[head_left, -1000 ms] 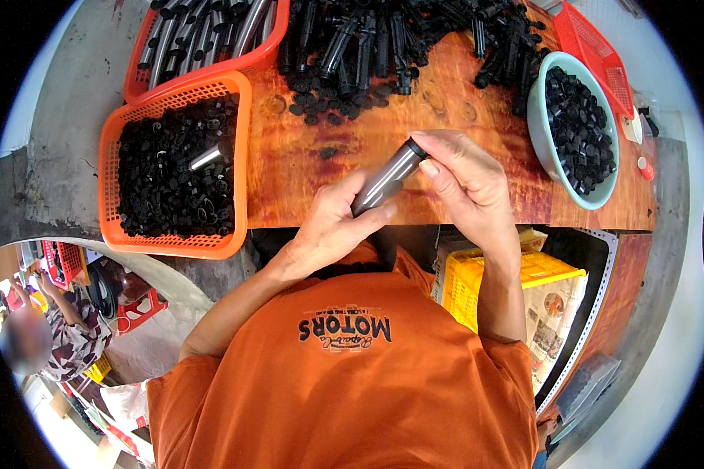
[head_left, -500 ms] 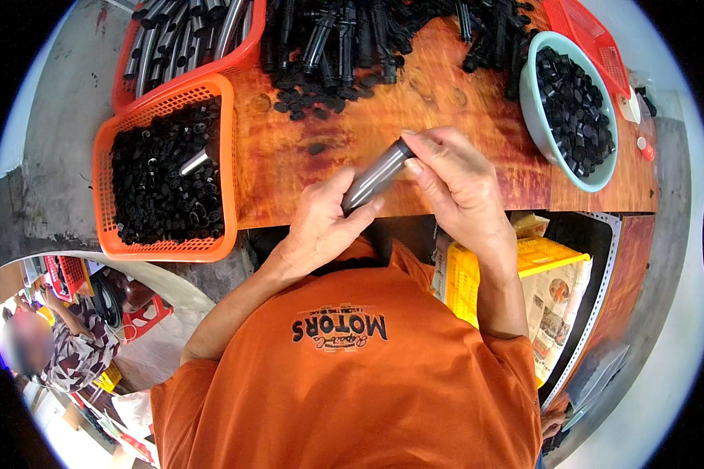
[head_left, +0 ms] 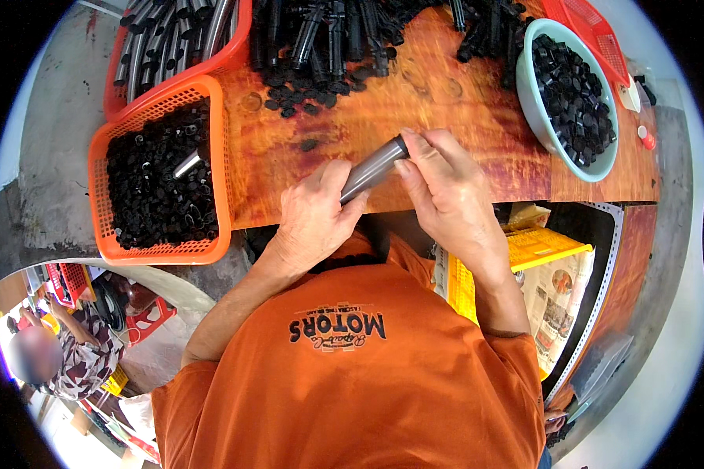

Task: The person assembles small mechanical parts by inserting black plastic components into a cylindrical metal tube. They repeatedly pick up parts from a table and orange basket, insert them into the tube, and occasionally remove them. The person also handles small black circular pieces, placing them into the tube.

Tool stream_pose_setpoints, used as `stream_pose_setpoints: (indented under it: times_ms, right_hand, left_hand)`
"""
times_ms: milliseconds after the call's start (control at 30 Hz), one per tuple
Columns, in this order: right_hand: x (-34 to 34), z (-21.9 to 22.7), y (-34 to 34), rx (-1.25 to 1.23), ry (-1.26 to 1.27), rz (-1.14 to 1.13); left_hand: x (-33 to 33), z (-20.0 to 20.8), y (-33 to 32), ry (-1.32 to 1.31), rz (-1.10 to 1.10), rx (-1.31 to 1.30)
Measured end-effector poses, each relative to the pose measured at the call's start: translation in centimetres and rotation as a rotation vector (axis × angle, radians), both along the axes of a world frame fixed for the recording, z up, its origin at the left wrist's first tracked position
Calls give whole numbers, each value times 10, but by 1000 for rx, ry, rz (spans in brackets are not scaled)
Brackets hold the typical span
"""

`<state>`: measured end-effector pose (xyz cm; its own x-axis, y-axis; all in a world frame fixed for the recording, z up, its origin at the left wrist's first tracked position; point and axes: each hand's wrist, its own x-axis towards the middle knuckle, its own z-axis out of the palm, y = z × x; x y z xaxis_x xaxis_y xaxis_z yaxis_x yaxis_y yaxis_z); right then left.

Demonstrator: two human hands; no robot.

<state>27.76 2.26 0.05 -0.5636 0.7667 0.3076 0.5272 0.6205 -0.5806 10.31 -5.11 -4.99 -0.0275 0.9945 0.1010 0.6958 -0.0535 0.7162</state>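
Observation:
A grey, see-through-looking plastic tube point(head_left: 374, 167) slants up to the right above the front edge of the wooden table. My left hand point(head_left: 314, 209) is closed around its lower end, thumb and fingers on either side. At the upper end is a black cap point(head_left: 401, 145), and the thumb and fingers of my right hand point(head_left: 450, 191) pinch there. How far the cap sits on the tube is partly hidden by my fingers. Left of my hands stands an orange basket point(head_left: 221, 168) of small black caps, with a short shiny tube point(head_left: 187, 164) lying on top.
A red basket point(head_left: 246, 31) of grey tubes stands at the back left. Black tubular parts point(head_left: 313, 35) and loose black discs point(head_left: 301, 95) are heaped behind my hands. At right is a pale green bowl point(head_left: 530, 102) of black pieces; below, a yellow crate point(head_left: 551, 248). Another person point(head_left: 78, 352) is at far left.
The view has shifted slightly. My left hand has turned a little on the tube, its back showing more. My right hand stays at the capped end.

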Motion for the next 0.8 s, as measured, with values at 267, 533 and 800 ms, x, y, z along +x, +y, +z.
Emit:
stream_pose_setpoints:
  times_ms: [267, 533, 800]
  right_hand:
    - [3, -1, -4, -107, -116, -21]
    - [25, 14, 19, -371, 34, 199]
    - [32, -1, 20, -684, 339, 195]
  left_hand:
    - [-4, 5, 3, 154, -34, -9]
    - [-20, 9, 10, -138, -200, -150]
    - [-47, 20, 14, -949, -31, -126]
